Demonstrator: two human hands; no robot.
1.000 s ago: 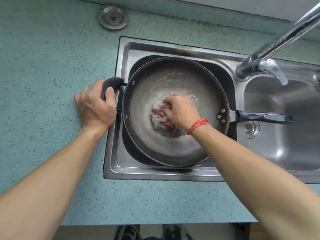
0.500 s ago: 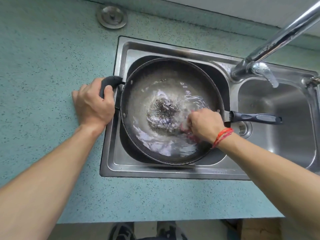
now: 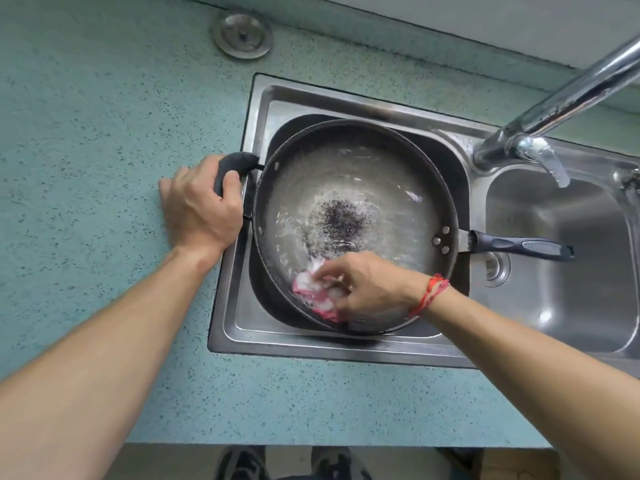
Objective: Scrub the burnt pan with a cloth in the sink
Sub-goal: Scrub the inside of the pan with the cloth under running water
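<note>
Basically, left hand point(image 3: 201, 209) curls tight round the stubby black side handle point(image 3: 232, 165) to brace the round dark metal pan point(image 3: 346, 155) in the steel sink point(image 3: 311, 344), mid-frame; right hand's point(image 3: 369, 287) curled fingers point(image 3: 329, 271) press a pink-white cloth point(image 3: 310, 289) at its lower wall.

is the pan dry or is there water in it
Water in it: the pan shows ripples and bright glints across its bottom, around the burnt patch.
</note>
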